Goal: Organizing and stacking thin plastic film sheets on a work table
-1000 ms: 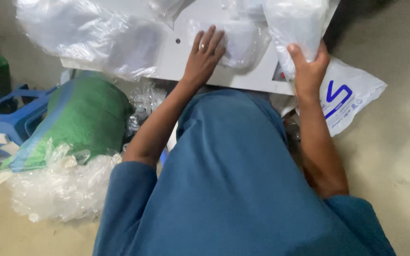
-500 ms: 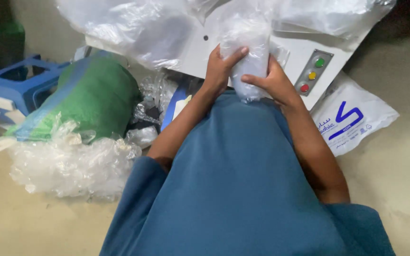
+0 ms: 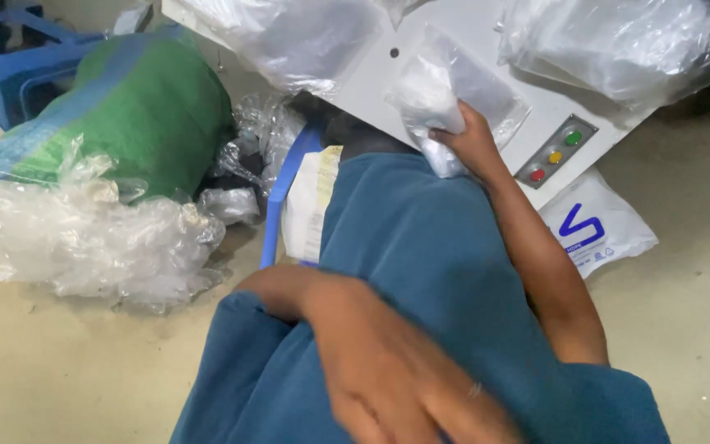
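My right hand (image 3: 472, 138) is up at the near edge of the white machine panel (image 3: 486, 49), fingers curled round a small clear plastic bag (image 3: 433, 103) with something white inside — gripping it at its lower part, bag resting against the panel and just above my blue-clad lap (image 3: 421, 263). My left hand (image 3: 404, 386) is low in the foreground, close to the lens and blurred by motion; it holds nothing I can see, and I cannot tell whether the fingers are spread or together. Three round lights — green, yellow, red (image 3: 555, 156) — sit in a grey strip on the panel just right of my right wrist. Larger clear bags lie on top of the panel: one at upper right (image 3: 618, 49), one at upper left (image 3: 289, 33). On the floor to the right, a white printed pouch (image 3: 597, 226) pokes out from under the panel. Left side: a green sack (image 3: 149, 115), a heap of crumpled clear plastic (image 3: 84, 238) touching it, a blue stool (image 3: 10, 41) behind.
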